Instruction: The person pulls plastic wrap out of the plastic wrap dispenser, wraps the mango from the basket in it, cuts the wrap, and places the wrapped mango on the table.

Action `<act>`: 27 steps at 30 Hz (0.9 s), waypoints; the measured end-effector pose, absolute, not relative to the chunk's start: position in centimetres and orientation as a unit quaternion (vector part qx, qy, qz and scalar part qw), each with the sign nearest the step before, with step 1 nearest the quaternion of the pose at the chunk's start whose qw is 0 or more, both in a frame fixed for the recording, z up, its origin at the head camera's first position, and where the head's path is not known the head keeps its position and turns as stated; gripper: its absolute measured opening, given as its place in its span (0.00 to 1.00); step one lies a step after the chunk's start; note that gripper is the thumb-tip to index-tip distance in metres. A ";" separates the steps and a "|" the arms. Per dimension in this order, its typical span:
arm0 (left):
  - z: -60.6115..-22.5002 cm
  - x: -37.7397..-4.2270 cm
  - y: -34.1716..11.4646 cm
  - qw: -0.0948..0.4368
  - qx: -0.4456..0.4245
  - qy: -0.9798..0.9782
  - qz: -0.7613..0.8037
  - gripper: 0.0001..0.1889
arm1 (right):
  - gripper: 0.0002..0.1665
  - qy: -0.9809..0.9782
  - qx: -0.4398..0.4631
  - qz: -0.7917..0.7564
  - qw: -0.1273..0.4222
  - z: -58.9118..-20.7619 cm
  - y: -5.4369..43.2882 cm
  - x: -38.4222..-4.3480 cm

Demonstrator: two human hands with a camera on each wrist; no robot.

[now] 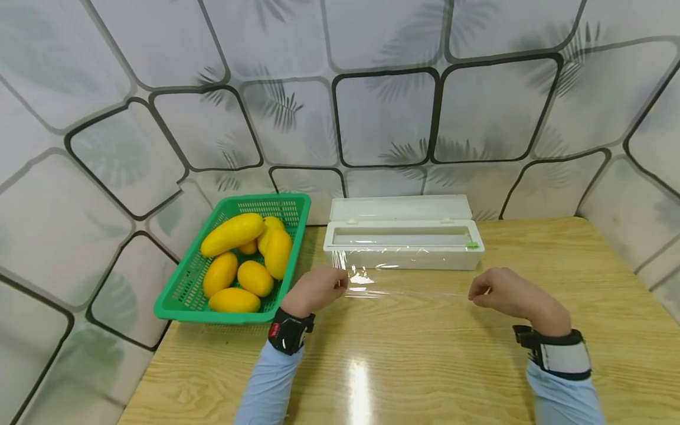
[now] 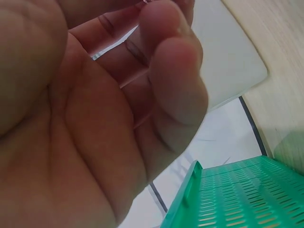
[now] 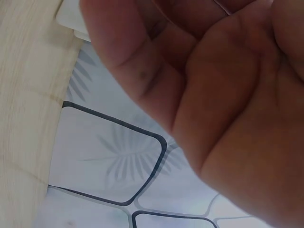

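A clear sheet of plastic wrap (image 1: 366,282) stretches out of the white wrap dispenser box (image 1: 404,258), whose lid (image 1: 401,208) stands raised at the back. At the sheet's left corner my left hand (image 1: 317,289) pinches the film, fingers curled. My right hand (image 1: 510,295) pinches the opposite corner, in front of the box's right end. A green slider (image 1: 472,245) sits at the right of the box's front edge. Both wrist views show curled fingers; the pinched film itself is mostly hidden there.
Left of the box, a green basket (image 1: 301,236) holds several yellow mangoes (image 1: 234,235); its side is close to my left hand. Behind the wooden table (image 1: 404,366) rises a wall (image 1: 385,118) covered in a stone-and-leaf pattern.
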State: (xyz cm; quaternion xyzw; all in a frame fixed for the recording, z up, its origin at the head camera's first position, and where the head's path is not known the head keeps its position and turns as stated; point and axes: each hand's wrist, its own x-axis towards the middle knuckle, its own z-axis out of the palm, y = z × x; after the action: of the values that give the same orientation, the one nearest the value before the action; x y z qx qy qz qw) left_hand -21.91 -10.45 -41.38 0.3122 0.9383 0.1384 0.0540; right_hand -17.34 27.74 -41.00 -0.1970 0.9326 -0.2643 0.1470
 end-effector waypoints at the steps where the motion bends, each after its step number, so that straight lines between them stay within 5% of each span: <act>1: -41.4 -21.9 -10.4 0.054 0.313 0.938 0.138 0.07 | 0.04 0.933 -0.198 -0.262 0.145 -41.1 27.8 -17.4; 27: -42.4 -22.0 -9.9 0.120 0.320 0.933 0.112 0.12 | 0.03 0.949 -0.194 -0.221 0.112 -42.9 26.3 -17.8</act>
State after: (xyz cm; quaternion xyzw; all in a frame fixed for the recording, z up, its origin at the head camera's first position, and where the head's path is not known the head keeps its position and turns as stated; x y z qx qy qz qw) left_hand -22.02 -9.87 -42.37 0.3197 0.9332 0.1120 0.1199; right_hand -17.80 26.32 -42.87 -0.1939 0.9491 -0.2212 0.1123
